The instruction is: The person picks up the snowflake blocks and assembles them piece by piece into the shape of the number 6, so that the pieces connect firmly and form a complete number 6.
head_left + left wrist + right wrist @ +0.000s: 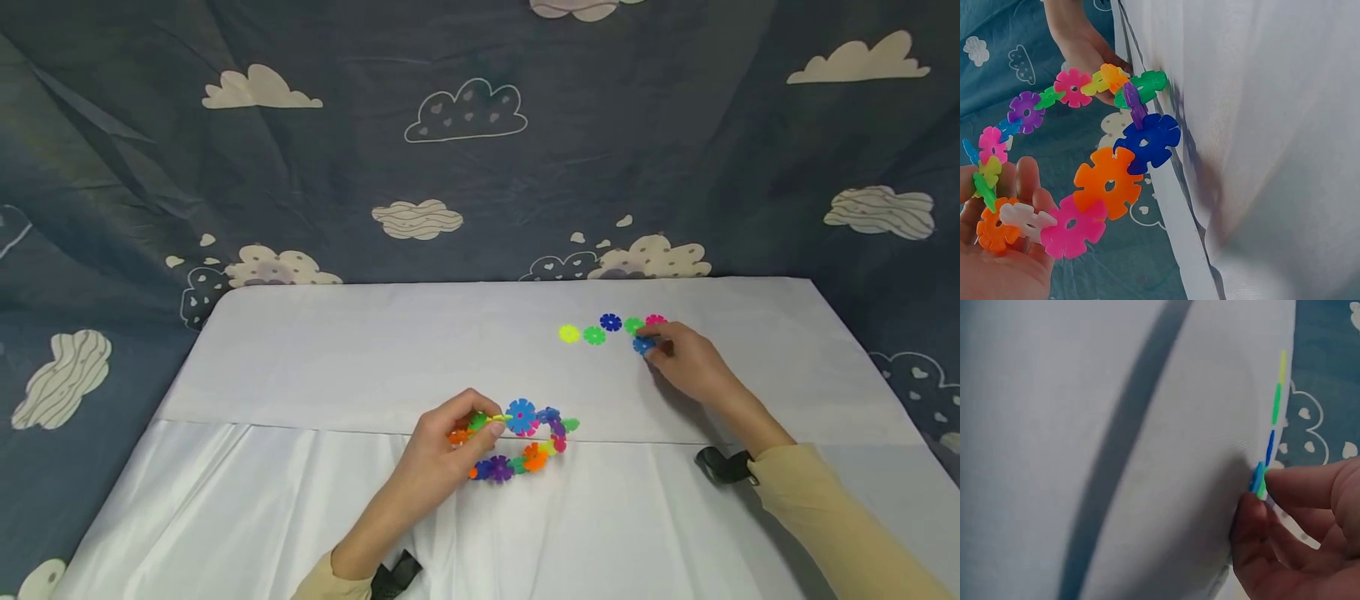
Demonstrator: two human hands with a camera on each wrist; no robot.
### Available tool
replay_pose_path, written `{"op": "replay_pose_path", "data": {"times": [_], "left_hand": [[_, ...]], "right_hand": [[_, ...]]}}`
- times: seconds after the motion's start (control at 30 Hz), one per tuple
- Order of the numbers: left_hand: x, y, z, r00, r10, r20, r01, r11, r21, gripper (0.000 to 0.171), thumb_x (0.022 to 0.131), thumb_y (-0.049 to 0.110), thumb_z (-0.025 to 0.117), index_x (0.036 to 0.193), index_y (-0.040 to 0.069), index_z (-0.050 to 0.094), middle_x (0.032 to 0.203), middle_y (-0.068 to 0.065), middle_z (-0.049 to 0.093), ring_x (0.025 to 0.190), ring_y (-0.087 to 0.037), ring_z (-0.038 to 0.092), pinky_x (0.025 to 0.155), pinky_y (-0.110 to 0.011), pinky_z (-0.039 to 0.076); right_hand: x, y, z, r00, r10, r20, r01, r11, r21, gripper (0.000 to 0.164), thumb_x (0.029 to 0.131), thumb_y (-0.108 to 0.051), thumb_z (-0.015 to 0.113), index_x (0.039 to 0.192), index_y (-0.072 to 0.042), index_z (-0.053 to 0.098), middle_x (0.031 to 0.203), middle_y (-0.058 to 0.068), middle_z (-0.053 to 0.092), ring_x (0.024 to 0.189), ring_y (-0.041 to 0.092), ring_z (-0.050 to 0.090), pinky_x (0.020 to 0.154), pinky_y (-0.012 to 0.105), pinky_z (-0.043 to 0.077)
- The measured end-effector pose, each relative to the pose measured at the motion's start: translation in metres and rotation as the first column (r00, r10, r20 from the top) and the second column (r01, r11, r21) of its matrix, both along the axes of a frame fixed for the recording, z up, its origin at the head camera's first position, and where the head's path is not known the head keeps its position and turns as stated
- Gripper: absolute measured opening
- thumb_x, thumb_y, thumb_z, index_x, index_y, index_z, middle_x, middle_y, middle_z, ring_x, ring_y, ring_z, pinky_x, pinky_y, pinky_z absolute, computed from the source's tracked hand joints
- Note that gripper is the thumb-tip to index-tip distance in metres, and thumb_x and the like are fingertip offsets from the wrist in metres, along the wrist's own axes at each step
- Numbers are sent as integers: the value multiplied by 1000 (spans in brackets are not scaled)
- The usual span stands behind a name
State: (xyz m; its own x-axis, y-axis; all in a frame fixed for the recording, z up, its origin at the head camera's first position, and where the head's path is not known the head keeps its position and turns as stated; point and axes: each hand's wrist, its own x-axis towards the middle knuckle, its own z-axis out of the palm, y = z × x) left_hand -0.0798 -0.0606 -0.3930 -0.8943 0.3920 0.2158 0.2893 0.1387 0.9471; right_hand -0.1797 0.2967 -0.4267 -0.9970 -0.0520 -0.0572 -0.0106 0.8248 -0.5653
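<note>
My left hand [435, 446] pinches a loop of joined plastic snowflake discs [535, 457] between thumb and fingers, holding it over the front part of the table. In the left wrist view the loop [1109, 182] shows orange, pink, blue, purple, green, yellow and white discs slotted edge to edge. Farther back on the right, my right hand [693, 364] pinches a blue snowflake disc [642, 345] by its edge. The right wrist view has that blue disc [1256, 477] edge-on at the fingertips. Close by lie a green disc [633, 326] and a pink disc [656, 319], partly behind the fingers.
Left of the right hand, a yellow disc [569, 334], another green disc [595, 336] and a dark blue disc [611, 322] lie on the white-covered table [337, 358]. Behind it hangs a dark cloud-patterned cloth [480, 183]. Black straps [723, 465] circle the wrists.
</note>
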Motion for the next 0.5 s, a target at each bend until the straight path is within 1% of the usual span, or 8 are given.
{"op": "replay_pose_path", "data": {"times": [0.13,0.2,0.27,0.4,0.5], "left_hand": [[0,0,1,1000,-1,-12,1,1000,-9,7,98,16,63,105,18,64,99,4,63,81,-19,64,79,-34,55],[0,0,1,1000,-3,-19,2,1000,-14,6,98,17,63,104,18,64,99,5,63,81,-18,63,79,-34,55],[0,0,2,1000,-4,-18,4,1000,-15,5,98,18,63,103,19,64,99,5,63,81,-17,63,79,-33,55],[0,-1,2,1000,-12,-3,12,1000,-16,4,99,21,61,103,19,63,98,5,63,82,-19,64,79,-33,55],[0,-1,1,1000,-19,5,19,1000,-6,5,100,22,60,104,19,61,97,3,62,85,-25,64,79,-33,55]], "right_hand": [[-3,1,-3,1000,2,9,-2,1000,24,39,91,-5,68,128,3,59,107,21,55,93,33,49,78,43,50],[-3,1,-4,1000,2,21,-3,999,34,40,90,-8,71,127,3,59,103,19,56,92,32,49,77,42,49],[-2,1,-4,1000,7,30,-8,999,35,40,90,-10,72,125,5,60,103,19,57,92,33,50,79,43,50],[5,2,-2,1000,29,4,-30,999,24,30,92,-10,69,117,5,64,104,19,64,90,31,55,80,46,52],[14,-2,4,999,47,-21,-47,999,-2,27,97,-10,63,118,6,64,101,18,67,85,28,59,75,43,53]]}}
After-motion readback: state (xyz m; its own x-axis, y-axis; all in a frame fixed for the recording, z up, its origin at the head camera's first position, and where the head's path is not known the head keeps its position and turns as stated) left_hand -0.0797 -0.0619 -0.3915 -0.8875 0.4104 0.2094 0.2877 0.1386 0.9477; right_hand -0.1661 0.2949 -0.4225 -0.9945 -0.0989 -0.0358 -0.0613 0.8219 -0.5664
